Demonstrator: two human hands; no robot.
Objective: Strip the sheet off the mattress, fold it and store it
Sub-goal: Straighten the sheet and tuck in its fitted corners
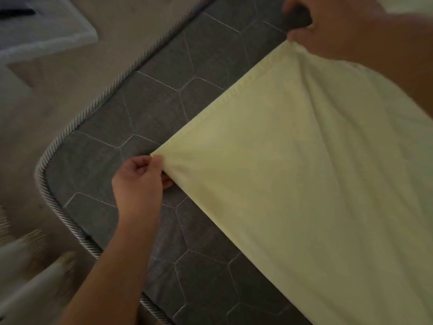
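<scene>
Two hands: both hold the pale yellow sheet (pixel 293 172) along one stretched edge, above the grey quilted mattress (pixel 145 109).
Mattress, left: near-left corner already bare, with rope-like piping (pixel 50 200) round its rim.
Left hand (pixel 138 181): fingers curled, pinching a bunched corner at centre-left. The hold looks small, so a hard tug could probably pull the cloth free.
Sheet, centre: taut between the hands and draped to the near right. Uneven pulling may skew the fold.
Right hand (pixel 328 29): far right, fingers gripping the gathered edge. If it lets go, the fold would likely collapse.
</scene>
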